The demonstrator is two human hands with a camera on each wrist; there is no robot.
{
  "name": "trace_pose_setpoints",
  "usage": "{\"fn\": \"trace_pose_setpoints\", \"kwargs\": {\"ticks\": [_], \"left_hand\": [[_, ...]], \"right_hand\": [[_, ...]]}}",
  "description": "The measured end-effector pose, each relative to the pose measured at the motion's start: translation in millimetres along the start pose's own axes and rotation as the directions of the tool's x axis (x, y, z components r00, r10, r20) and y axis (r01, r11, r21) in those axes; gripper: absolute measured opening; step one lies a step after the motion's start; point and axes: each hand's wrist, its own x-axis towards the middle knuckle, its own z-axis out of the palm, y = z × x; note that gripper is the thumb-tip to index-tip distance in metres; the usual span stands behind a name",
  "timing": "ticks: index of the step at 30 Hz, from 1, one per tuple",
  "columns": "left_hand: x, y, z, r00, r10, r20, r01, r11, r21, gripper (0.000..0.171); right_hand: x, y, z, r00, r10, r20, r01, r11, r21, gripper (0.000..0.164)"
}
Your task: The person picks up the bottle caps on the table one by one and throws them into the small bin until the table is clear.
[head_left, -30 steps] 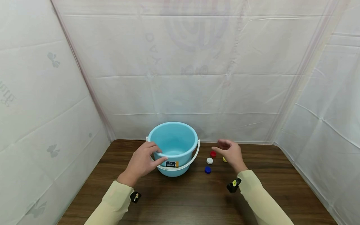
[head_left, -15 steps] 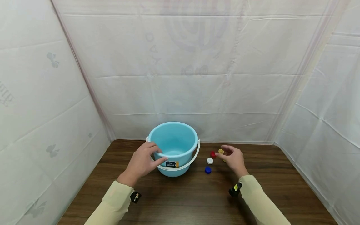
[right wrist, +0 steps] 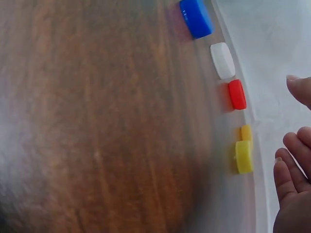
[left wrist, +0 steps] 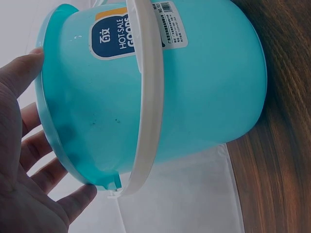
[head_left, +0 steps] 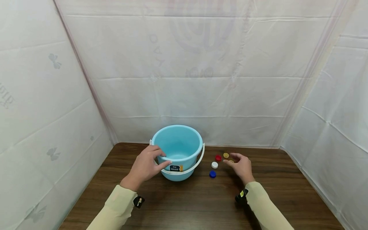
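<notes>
A light blue plastic bucket (head_left: 178,143) stands upright on the table, its white handle (left wrist: 151,97) hanging down across the front. My left hand (head_left: 146,164) holds the near-left part of its rim, thumb on the label side and fingers spread along the edge. Over to the right, my right hand (head_left: 242,166) hovers by two yellow bottle caps (right wrist: 244,156), thumb and fingers apart with nothing between them. Left of that hand lie a red cap (head_left: 218,158), a white cap (head_left: 214,165) and a blue cap (head_left: 212,174). One yellow cap is partly hidden by the fingers.
The dark wooden table (head_left: 184,204) meets white sheeting (head_left: 201,95) at its back and on both sides. A label (left wrist: 114,34) is stuck on the bucket's outside wall. Black wrist cameras (head_left: 139,202) sit at both cuffs.
My right hand has shifted right and slightly nearer, uncovering the farther yellow cap and the red cap. The left hand and the bucket have stayed put.
</notes>
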Motion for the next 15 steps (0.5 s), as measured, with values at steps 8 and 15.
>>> {"fn": "trace_pose_setpoints", "kwargs": {"ticks": [8, 15], "left_hand": [[-0.3, 0.1, 0.4, 1.000, 0.002, -0.006, -0.002, 1.000, 0.005, 0.027], [0.1, -0.2, 0.7, 1.000, 0.007, -0.012, -0.007, 1.000, 0.004, 0.027]], "right_hand": [[-0.6, 4.8, 2.3, 1.000, -0.007, -0.009, 0.007, 0.998, -0.055, 0.054], [1.5, 11.0, 5.4, 0.999, 0.000, -0.037, -0.004, 0.995, -0.097, 0.052]]}}
